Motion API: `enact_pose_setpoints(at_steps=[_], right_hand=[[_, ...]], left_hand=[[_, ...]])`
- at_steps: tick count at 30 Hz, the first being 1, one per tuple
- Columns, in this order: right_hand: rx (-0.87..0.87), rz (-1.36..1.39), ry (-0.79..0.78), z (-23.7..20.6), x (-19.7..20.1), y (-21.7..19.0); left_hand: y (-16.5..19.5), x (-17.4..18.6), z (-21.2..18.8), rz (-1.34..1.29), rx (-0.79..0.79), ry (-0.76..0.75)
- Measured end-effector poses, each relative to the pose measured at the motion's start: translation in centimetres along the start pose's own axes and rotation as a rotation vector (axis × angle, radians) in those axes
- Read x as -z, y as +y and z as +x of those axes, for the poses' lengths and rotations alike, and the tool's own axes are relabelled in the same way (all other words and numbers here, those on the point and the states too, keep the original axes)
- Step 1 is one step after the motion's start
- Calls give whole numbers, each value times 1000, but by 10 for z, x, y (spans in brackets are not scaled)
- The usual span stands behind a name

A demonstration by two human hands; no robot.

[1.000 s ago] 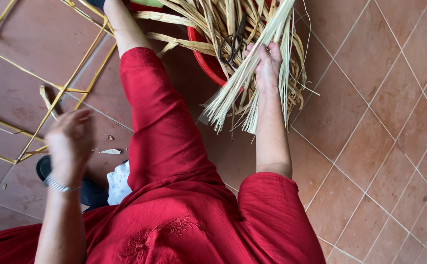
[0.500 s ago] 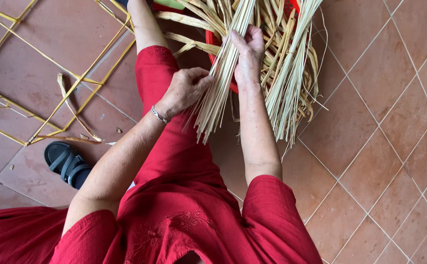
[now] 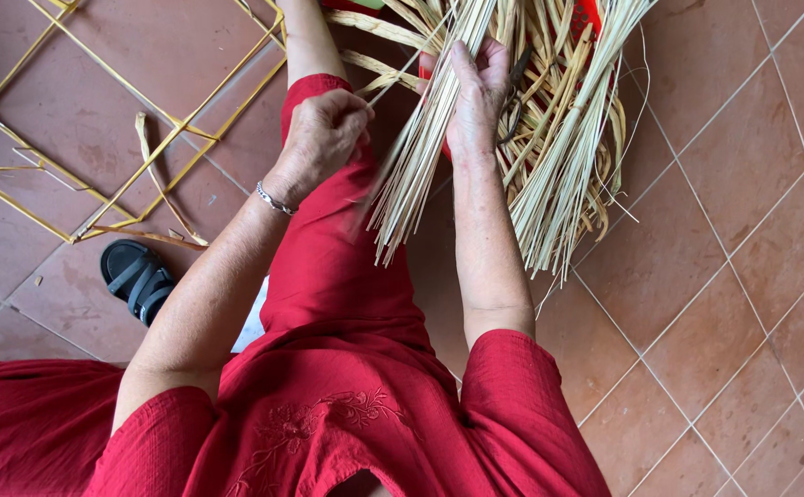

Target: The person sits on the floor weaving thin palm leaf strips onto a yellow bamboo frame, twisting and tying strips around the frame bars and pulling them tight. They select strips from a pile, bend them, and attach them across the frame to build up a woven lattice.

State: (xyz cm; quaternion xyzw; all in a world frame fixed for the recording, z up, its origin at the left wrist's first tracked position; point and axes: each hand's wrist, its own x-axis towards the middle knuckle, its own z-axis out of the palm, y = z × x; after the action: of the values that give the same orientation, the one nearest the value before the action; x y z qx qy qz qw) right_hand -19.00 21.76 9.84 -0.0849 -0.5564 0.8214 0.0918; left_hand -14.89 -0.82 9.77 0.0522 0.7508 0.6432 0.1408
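My right hand (image 3: 475, 92) grips a bundle of thin pale straw strips (image 3: 416, 175) that hangs down over my red-trousered leg. Fingers of my left hand (image 3: 323, 138) are pinched on a single strip (image 3: 393, 81) at the bundle's left side. Behind the hands a larger heap of wider dried strips (image 3: 563, 138) spills out of a red basket (image 3: 588, 17), which is mostly hidden. Dark scissors (image 3: 515, 92) lie among the heap, just right of my right hand.
A woven lattice of yellow strips (image 3: 98, 138) lies on the terracotta tile floor at the left. A black sandal (image 3: 137, 276) sits by my left knee. Bare tiles (image 3: 724, 304) stretch to the right.
My left hand came up from the floor at the left and took a strip at the bundle. My right hand shifted its grip higher on the bundle; the view moved closer.
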Motion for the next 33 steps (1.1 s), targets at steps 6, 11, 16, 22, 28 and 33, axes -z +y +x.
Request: enact_pose_setpoints(at_steps=[6, 11, 16, 22, 28, 33], right_hand=[[54, -89, -53, -3, -19, 0], [71, -102, -183, -18, -49, -10], [24, -67, -237, -29, -70, -25], [-18, -26, -177, -28, -74, -41], [28, -91, -214, -26, -81, -40], [69, -224, -236, -32, -93, -31]], left_hand=[[-7, 21, 3, -112, -61, -46], [3, 18, 40, 24, -365, 69], [23, 15, 86, -337, -382, 43], [43, 55, 69, -473, -222, -7], [59, 78, 69, -299, -189, 53], [70, 69, 90, -74, -581, 172]])
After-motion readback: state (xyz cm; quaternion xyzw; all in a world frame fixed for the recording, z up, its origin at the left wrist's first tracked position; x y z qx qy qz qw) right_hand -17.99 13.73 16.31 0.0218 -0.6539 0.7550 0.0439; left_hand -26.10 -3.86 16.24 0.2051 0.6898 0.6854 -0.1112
